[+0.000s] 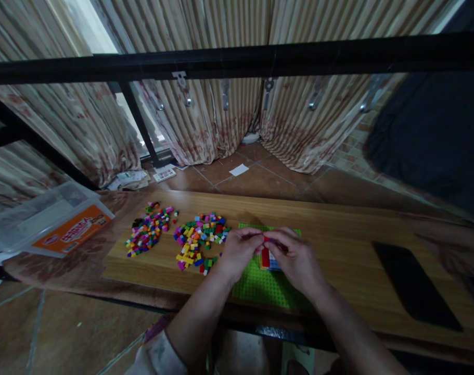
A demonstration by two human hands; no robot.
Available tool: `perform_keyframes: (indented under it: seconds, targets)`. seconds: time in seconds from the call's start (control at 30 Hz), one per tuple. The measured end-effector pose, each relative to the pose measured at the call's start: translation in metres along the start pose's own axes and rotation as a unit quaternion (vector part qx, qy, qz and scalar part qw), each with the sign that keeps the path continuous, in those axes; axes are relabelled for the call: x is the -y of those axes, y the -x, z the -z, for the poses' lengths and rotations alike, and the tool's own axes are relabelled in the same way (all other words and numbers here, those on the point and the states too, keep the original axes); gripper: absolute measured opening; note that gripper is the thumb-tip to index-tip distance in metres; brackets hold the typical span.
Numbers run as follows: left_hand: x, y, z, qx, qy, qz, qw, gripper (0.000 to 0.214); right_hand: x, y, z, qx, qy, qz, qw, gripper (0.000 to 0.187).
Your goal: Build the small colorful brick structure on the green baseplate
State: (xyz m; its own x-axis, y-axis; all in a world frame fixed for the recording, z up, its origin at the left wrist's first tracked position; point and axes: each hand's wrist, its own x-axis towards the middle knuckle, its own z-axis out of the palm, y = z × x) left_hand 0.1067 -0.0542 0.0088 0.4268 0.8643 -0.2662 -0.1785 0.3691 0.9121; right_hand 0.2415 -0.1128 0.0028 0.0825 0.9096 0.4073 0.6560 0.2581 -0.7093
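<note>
My left hand (239, 251) and my right hand (297, 260) meet over a green baseplate (260, 286) on a wooden board (338, 245). Both pinch a small red brick (266, 239) between their fingertips. Just below the fingers, a small stack of red, white and blue bricks (267, 259) stands on the baseplate. A pile of mixed coloured bricks (200, 239) lies left of my left hand. A second pile of smaller coloured bricks (149, 229) lies farther left.
A clear plastic box with an orange label (51, 224) sits at the left edge. A black flat slab (414, 284) lies on the board at the right. A black metal rail (237, 60) crosses overhead; curtains hang behind, with tiled floor below.
</note>
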Motion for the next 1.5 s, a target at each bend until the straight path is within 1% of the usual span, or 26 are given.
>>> perform_keyframes:
  seconds: [0.1,0.17,0.23,0.33,0.43,0.63,0.87,1.0,1.13,1.23,1.33,1.5]
  targets:
    - [0.002,-0.001,0.002,0.005,-0.043,-0.003,0.999,0.014,-0.001,0.000,0.000,0.003,0.020,0.004,1.000,0.015]
    - [0.004,-0.004,0.005,0.003,-0.107,-0.026,0.994,0.016,-0.004,-0.001,-0.001,0.008,0.028,0.000,1.000,0.016]
    - [0.007,-0.007,0.008,-0.006,-0.195,-0.065,0.979,0.020,-0.008,-0.001,-0.002,0.007,0.045,-0.005,0.999,0.016]
    - [0.011,-0.010,0.012,-0.025,-0.308,-0.108,0.945,0.023,-0.015,-0.002,-0.003,0.009,0.085,-0.018,0.996,0.015]
    - [0.013,-0.011,0.012,-0.030,-0.352,-0.119,0.928,0.025,-0.021,-0.001,-0.004,0.018,0.105,-0.036,0.994,0.015]
    - [0.017,-0.012,0.012,-0.011,-0.357,-0.131,0.925,0.027,-0.021,0.000,-0.008,0.001,0.110,-0.057,0.992,0.018]
    - [0.021,-0.016,0.011,-0.019,-0.336,-0.135,0.932,0.026,-0.020,0.001,-0.012,-0.015,0.088,-0.085,0.992,0.022]
    - [0.020,-0.015,0.009,-0.014,-0.328,-0.141,0.934,0.026,-0.020,-0.001,-0.010,-0.010,0.035,-0.113,0.993,0.025]
    - [0.020,-0.016,0.009,-0.009,-0.307,-0.141,0.941,0.023,-0.024,-0.002,-0.006,-0.009,-0.022,-0.172,0.985,0.032]
    - [0.020,-0.017,0.010,-0.007,-0.296,-0.136,0.945,0.023,-0.028,-0.003,-0.008,-0.009,-0.062,-0.208,0.976,0.035]
    - [0.020,-0.018,0.009,-0.002,-0.284,-0.134,0.949,0.022,-0.031,-0.005,-0.014,-0.011,-0.097,-0.233,0.968,0.032]
    - [0.018,-0.018,0.009,-0.002,-0.279,-0.125,0.952,0.022,-0.031,-0.008,-0.021,-0.035,-0.144,-0.274,0.950,0.025]
